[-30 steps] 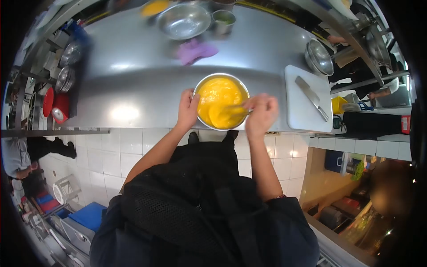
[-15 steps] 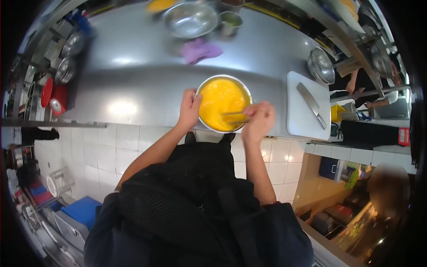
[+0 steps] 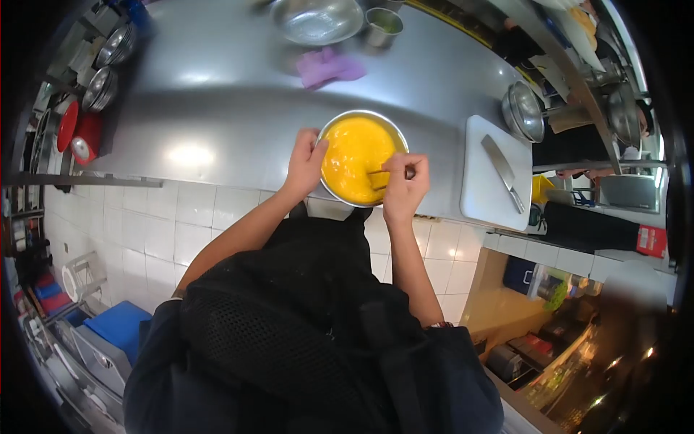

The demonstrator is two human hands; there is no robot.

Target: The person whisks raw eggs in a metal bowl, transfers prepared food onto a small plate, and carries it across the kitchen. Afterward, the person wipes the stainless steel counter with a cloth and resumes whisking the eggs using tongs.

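Observation:
A round metal bowl (image 3: 396,124) filled with yellow liquid (image 3: 354,155) is at the front edge of the steel table. My left hand (image 3: 305,168) grips its left rim, thumb on the near side of the rim. Over the bowl's right rim, my right hand (image 3: 407,184) is closed round two thin utensils (image 3: 377,173), perhaps chopsticks or forks, whose tips dip into the liquid. Beyond the bowl lies a crumpled purple cloth (image 3: 329,67).
The steel table (image 3: 217,116) carries a white cutting board (image 3: 481,181) with a knife (image 3: 500,163) at right, stacked metal bowls (image 3: 523,112), a large metal bowl (image 3: 318,20) and a small pot (image 3: 382,27). A red scale (image 3: 84,137) is at left.
My right hand has moved slightly left and down with the utensils, which have shifted within the yellow liquid. My left hand stays on the rim. The whole view has shifted a little.

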